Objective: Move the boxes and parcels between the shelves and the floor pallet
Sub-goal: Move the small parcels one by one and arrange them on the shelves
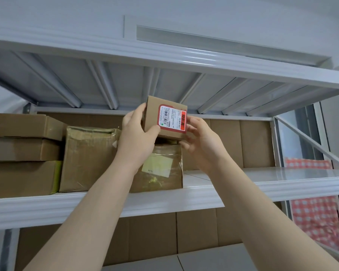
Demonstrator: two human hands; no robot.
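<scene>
Small red-labelled box (170, 119) pinched on opposite sides, left grip (137, 137) and right grip (202, 141) both curled round it so it won't tip — hovering right over the taped parcel (160, 171) on the shelf (262, 178).

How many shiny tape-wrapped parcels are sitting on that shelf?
2: the left parcel beside the plain box stack, the right parcel under the small red-labelled box. Others may hide behind.

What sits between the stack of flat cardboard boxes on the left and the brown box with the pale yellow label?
A tall tape-wrapped brown parcel, shown in the head view.
</scene>
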